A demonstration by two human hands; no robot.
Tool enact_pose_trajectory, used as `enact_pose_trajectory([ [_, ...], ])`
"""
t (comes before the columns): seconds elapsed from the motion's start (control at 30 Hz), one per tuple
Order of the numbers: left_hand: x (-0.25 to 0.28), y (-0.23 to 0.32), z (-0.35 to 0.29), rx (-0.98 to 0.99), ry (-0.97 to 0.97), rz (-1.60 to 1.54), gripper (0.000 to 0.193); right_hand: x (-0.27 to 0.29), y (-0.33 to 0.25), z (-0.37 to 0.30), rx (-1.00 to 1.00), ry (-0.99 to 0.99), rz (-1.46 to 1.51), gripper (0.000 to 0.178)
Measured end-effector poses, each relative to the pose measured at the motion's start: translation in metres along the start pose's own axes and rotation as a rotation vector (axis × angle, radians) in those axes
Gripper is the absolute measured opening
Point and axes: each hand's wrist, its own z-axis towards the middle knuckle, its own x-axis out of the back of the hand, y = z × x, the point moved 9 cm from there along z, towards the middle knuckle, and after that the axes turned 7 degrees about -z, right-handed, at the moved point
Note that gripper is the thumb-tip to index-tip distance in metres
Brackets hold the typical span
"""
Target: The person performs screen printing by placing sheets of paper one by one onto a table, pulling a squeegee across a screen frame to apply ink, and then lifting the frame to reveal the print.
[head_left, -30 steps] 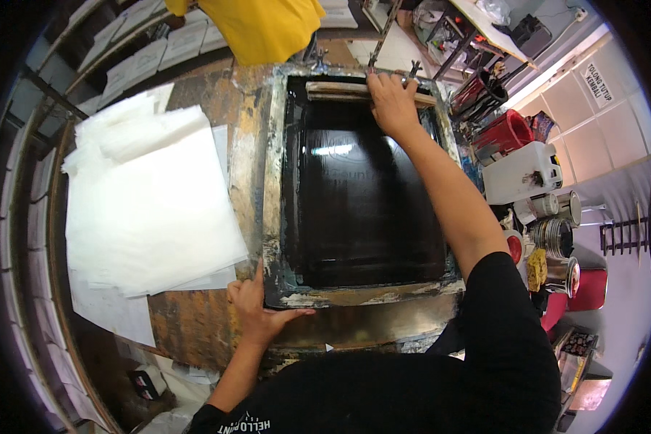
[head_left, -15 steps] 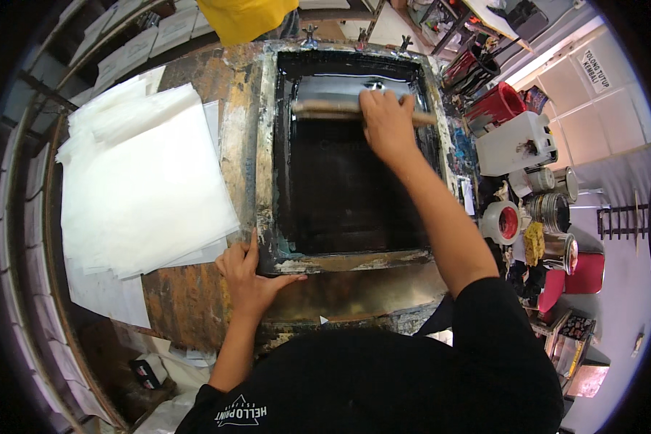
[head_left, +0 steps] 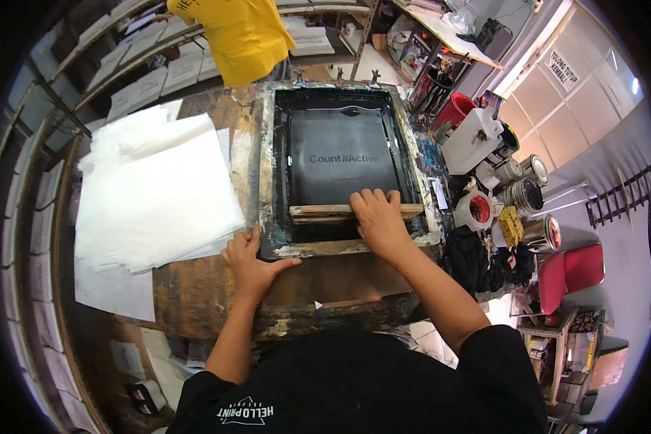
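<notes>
A screen-printing frame [head_left: 267, 159] with worn, paint-spattered wooden sides lies on the table. Its mesh [head_left: 340, 134] is coated with black ink, and darker lettering shows in the middle. Near the frame's close end, my right hand [head_left: 380, 223] is closed over a long wooden squeegee [head_left: 315, 213] that lies crosswise on the mesh. The squeegee's blade edge is hidden below the wood. At the near left corner of the frame rests my left hand [head_left: 252, 269], thumb and fingers spread along the two sides, holding nothing.
A loose stack of white sheets [head_left: 155, 192] covers the stained table [head_left: 195, 289] on the left. Ink tins, a white jerrycan [head_left: 471, 141] and a yellow sponge [head_left: 511, 226] crowd the right. Beyond the table stands a person in a yellow shirt [head_left: 242, 40]. Shelves line the left.
My right hand has drawn the squeegee from the far end of the screen toward me, exposing the lettering behind it. My left hand stays at the corner. The view has tilted up slightly.
</notes>
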Motion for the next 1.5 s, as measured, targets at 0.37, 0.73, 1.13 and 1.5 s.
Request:
enact_pose_trajectory([
  [0.37, 0.046, 0.052, 0.057, 0.067, 0.288, -0.98, 0.1, 0.129, 0.027, 0.018, -0.087, 0.414, 0.044, 0.048],
  [0.73, -0.093, -0.001, 0.251, -0.183, 0.142, -0.298, 0.031, 0.235, 0.095, 0.134, -0.02, 0.665, 0.081, 0.047],
  [1.13, -0.077, -0.031, 0.265, -0.086, 0.197, -0.26, 0.023, 0.243, 0.116, 0.174, -0.284, 0.374, 0.416, 0.061],
  [1.5, 0.219, -0.299, 0.155, 0.348, 0.534, 0.225, 0.041, 0.235, 0.096, 0.136, -0.046, 0.563, 0.011, 0.052],
])
